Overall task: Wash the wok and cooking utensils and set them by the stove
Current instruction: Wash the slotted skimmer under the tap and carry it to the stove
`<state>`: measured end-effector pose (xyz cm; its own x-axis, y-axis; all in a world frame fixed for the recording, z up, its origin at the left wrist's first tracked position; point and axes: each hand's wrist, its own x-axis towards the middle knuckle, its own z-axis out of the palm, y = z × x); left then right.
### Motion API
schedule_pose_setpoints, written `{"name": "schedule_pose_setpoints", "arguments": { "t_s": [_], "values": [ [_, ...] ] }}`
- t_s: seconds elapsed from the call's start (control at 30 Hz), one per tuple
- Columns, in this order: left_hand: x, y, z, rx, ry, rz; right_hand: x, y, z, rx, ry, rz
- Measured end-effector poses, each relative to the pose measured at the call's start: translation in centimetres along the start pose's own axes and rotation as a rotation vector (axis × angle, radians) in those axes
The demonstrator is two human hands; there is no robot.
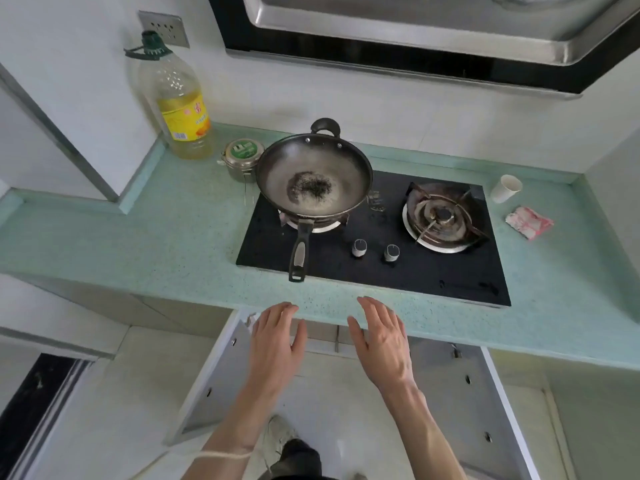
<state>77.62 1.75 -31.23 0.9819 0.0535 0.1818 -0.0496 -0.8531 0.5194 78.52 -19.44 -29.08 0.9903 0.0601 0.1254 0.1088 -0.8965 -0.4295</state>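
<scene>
Sitting on the left burner of the stove (pixel 415 271), the wok (pixel 313 178) points its long handle toward the tabletop's (pixel 156 244) front edge, dark residue in its bottom. Both hands, left (pixel 277 336) and right (pixel 381 337), hover flat with straight fingers just before that edge, holding nothing. Bare tabletop lies left of the stove.

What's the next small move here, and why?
Probably reach the left hand forward to grip the wok handle: both hands are open and empty, the right hand included; the wok sits dirty on the left burner, its handle pointing at the person.
</scene>
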Motion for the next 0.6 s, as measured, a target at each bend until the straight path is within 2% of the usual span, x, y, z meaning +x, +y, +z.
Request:
{"name": "schedule_pose_setpoints", "arguments": {
  "t_s": [0.2, 0.37, 0.6],
  "values": [
    [-4.2, 3.8, 2.1, 0.111, -0.037, 0.051, -5.4, 4.8, -0.9, 0.019, -0.024, 0.01],
    [-7.8, 5.5, 4.0, 0.177, -0.053, 0.048, -9.1, 7.9, 0.9, 0.029, -0.056, 0.04],
    [-12.8, 2.5, 10.9, 0.148, -0.059, 0.0, -12.9, 11.6, 7.4, 0.081, -0.144, 0.122]
  ]
}}
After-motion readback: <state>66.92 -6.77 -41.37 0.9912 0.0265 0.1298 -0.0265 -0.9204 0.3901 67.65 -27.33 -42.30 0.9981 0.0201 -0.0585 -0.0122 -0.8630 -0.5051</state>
